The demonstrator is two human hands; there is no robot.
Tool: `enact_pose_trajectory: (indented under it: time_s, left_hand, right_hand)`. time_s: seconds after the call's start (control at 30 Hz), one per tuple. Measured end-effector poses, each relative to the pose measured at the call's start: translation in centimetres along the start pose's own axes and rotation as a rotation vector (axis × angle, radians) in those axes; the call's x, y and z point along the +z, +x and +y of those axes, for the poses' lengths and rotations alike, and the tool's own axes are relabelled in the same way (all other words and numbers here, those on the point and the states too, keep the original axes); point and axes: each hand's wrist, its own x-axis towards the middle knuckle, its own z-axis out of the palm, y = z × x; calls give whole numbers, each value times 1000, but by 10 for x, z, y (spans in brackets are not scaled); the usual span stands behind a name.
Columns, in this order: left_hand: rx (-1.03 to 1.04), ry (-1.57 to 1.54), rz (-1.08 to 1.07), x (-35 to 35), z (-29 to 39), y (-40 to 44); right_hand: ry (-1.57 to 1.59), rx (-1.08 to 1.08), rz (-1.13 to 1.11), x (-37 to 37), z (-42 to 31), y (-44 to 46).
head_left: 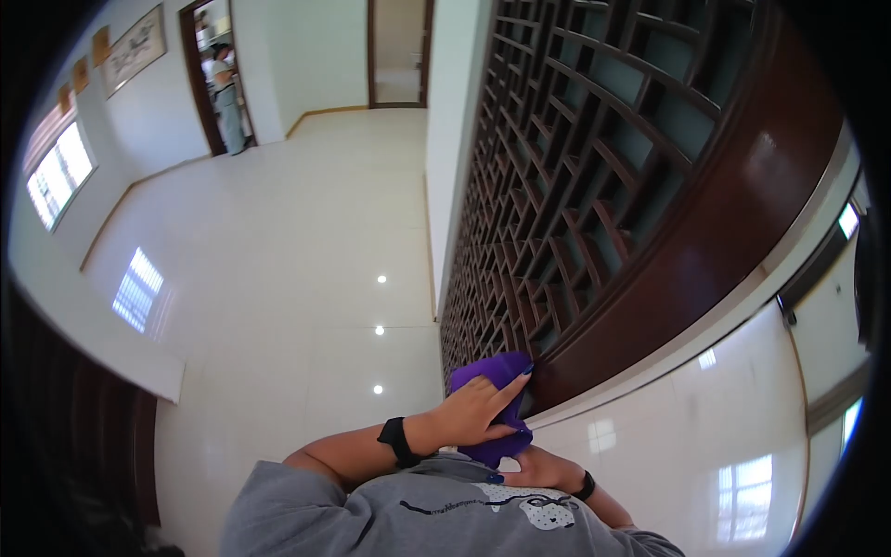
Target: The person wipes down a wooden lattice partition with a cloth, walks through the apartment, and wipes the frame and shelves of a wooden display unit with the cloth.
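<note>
A folded purple cloth (501, 369) is bunched in front of my chest, close to the lower corner of the dark wooden lattice screen (594, 232). My left hand (469, 411) lies over the cloth and grips it, index finger stretched along it and thumb lower down. Below, my right hand (538, 468) is at the cloth's lower end, close to my grey shirt (371, 520). Its thumb points left, and its other fingertips are partly hidden. Whether the cloth touches the screen I cannot tell.
The screen's broad wooden frame (705, 251) rises at right, with a pale curved ledge beside it. Glossy tiled floor (278, 251) stretches ahead. A person (227, 97) stands in a far doorway. Dark wooden furniture (83, 418) is at lower left.
</note>
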Motion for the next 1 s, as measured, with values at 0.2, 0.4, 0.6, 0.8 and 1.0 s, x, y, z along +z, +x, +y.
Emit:
enact_pose_trajectory:
  time_s: [0.2, 0.4, 0.6, 0.8, 1.0]
  left_hand:
    - [197, -63, -261, -39, -25, -8]
    - [297, -391, -297, -39, -42, -34]
    - [299, -519, -402, -40, -61, -17]
    - [195, -637, -374, -45, -90, 5]
    - [155, -496, -258, -62, -123, 16]
  right_hand:
    - [232, 174, 323, 33, -17, 37]
    - [39, 185, 415, 66, -32, 56]
    - [210, 141, 532, 73, -31, 49]
    - [469, -89, 614, 50, -16, 49]
    - [391, -95, 697, 43, 11, 86]
